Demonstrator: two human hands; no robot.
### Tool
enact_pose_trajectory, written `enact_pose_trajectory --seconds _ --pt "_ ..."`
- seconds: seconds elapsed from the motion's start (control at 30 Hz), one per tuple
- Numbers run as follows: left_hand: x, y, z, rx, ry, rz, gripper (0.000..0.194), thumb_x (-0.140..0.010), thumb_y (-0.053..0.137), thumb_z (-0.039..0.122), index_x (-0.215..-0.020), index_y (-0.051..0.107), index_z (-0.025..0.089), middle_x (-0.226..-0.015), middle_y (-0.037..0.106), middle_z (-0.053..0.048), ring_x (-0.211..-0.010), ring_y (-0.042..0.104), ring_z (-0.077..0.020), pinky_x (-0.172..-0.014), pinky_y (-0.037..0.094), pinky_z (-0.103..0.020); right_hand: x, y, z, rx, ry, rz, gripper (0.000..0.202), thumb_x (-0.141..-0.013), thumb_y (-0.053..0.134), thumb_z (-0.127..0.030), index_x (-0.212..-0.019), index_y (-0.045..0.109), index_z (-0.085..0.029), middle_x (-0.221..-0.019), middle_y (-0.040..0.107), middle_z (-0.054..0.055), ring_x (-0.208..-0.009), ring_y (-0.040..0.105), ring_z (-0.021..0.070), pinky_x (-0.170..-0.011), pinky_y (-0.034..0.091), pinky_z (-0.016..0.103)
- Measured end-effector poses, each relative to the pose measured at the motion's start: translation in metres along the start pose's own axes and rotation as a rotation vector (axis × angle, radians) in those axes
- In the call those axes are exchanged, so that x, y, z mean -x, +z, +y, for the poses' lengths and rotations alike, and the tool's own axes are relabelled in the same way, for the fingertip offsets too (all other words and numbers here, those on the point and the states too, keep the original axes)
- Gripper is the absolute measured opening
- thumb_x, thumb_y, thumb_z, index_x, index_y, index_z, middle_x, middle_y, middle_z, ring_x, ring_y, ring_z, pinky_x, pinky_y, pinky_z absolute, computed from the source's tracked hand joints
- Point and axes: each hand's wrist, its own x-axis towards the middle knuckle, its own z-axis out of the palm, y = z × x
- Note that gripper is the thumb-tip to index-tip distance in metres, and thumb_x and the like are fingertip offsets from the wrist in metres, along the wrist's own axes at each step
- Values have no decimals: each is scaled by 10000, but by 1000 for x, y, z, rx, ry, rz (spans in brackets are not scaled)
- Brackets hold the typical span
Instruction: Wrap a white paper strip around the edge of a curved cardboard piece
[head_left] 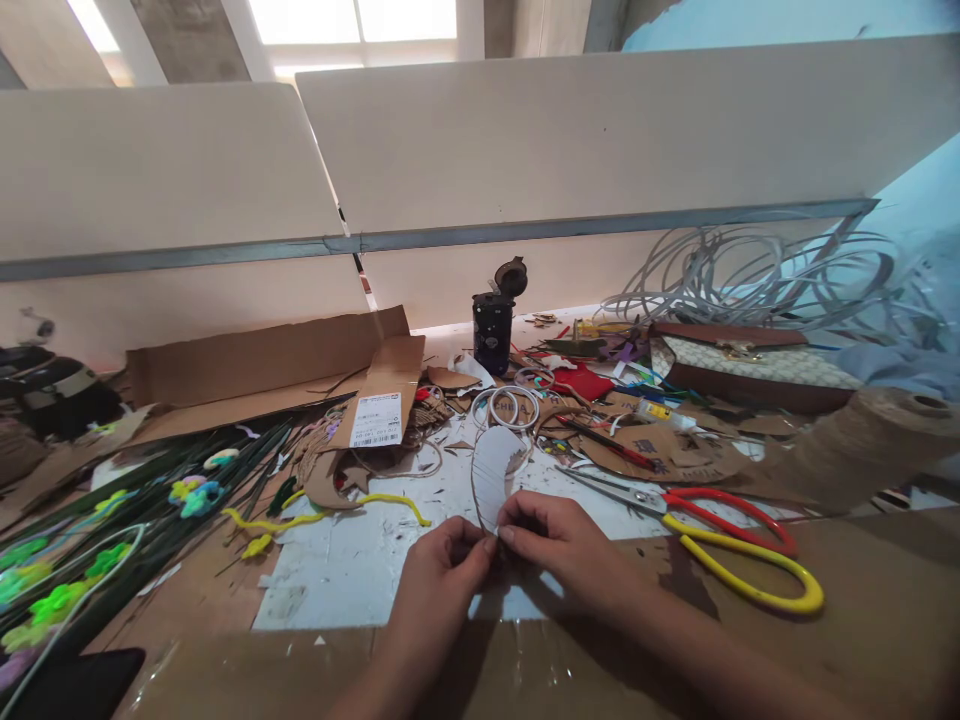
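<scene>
A white, curved, feather-shaped piece (493, 475) with fine slanting lines and a dark outer edge stands up between my hands. My left hand (448, 570) pinches close to its lower tip with thumb and index finger. At the right side of the same tip, my right hand (551, 540) is closed, thumb against fingers. The exact grip points are partly hidden by my fingertips. Right of my right hand lie large scissors (675, 505) with one red and one yellow handle, their blades slightly apart. Behind the piece are pale rings (514, 408).
A black cup with a raised lid (493, 335) stands at the back. Cardboard scraps and a labelled cardboard piece (382, 400) clutter the middle. Left are fuzzy coloured flowers (60, 603) and yellow fuzzy wire (394, 500); right, a twine roll (862, 450), a handbag (757, 365) and coiled tubing (735, 270).
</scene>
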Motion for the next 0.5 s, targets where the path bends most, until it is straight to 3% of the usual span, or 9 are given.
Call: enact_pose_trajectory --seconds 0.5 --pt "2 0 7 -67 1 4 215 -802 618 350 -679 622 174 -637 605 -10 -629 531 -169 -587 385 -263 0 0 -3 70 -11 0 77 -813 567 -232 -780 608 -176 -725 612 6 -699 558 153 -635 428 245"
